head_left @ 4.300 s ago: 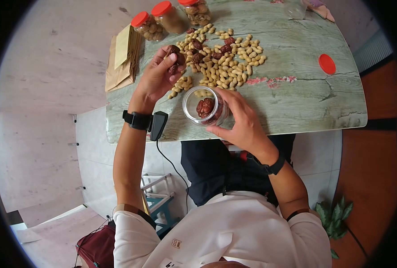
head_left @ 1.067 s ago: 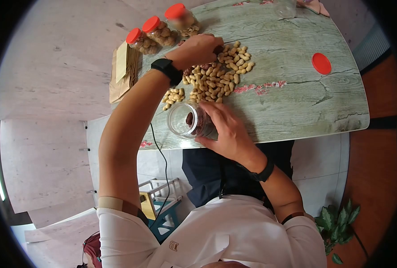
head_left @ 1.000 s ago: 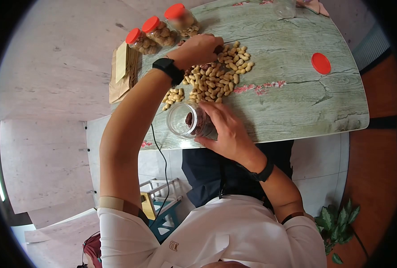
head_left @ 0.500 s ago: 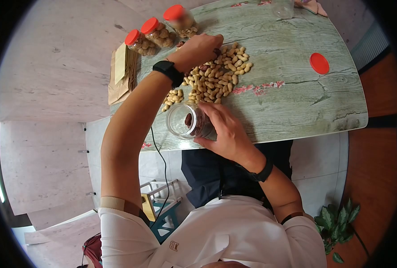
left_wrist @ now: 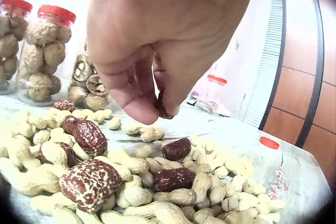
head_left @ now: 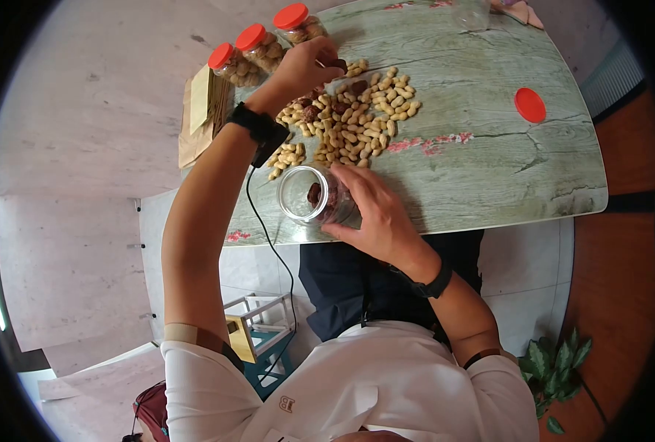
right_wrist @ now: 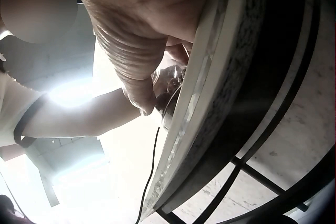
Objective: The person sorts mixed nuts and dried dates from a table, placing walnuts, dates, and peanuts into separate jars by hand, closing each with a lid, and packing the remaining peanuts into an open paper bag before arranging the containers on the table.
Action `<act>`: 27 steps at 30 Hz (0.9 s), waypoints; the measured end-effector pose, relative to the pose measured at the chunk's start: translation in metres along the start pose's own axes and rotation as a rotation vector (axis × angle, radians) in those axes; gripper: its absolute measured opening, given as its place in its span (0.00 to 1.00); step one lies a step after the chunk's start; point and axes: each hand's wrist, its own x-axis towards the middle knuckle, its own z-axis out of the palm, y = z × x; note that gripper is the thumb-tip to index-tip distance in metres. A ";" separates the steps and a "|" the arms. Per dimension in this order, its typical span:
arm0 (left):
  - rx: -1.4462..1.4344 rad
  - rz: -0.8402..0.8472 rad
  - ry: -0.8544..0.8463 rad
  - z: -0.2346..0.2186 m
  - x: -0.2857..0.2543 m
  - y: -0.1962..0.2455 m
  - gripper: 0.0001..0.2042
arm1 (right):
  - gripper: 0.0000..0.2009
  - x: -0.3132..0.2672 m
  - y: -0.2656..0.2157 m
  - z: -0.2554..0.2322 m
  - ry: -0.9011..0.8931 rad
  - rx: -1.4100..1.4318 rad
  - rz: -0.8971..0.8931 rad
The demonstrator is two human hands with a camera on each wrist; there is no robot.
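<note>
My left hand [head_left: 307, 65] is raised over the far side of the peanut pile [head_left: 353, 132], pinching a dried red date [head_left: 339, 65] between thumb and fingertips. In the left wrist view that date [left_wrist: 165, 114] is mostly hidden by the fingers. Several more wrinkled dates [left_wrist: 90, 184] lie on the peanuts below the hand. Close to the table's near edge, my right hand [head_left: 379, 217] grips a clear open jar [head_left: 290, 210] around its side, its mouth tilted toward the left. Dark red dates [head_left: 314, 194] show inside the jar.
Red-lidded jars of nuts [head_left: 261, 50] stand along the back left, beside brown paper bags [head_left: 197, 121]. A loose red lid [head_left: 530, 105] lies on the right of the table [head_left: 504, 162]. A black cable [head_left: 268, 243] hangs from the left wrist camera.
A few seconds ago the left hand held dates near the jar; it then reached over the pile. Since half a second ago it has drawn back leftward, lifting a date. The right hand stays on the jar.
</note>
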 end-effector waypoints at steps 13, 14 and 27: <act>0.284 0.344 0.059 0.023 -0.003 0.015 0.14 | 0.41 0.001 -0.001 -0.001 0.001 -0.034 0.008; 0.323 0.362 0.025 0.026 -0.002 0.016 0.14 | 0.41 0.000 -0.001 -0.001 0.003 -0.039 0.004; 0.586 0.438 -0.085 0.034 0.008 0.027 0.10 | 0.42 0.000 0.000 0.000 -0.010 -0.005 0.015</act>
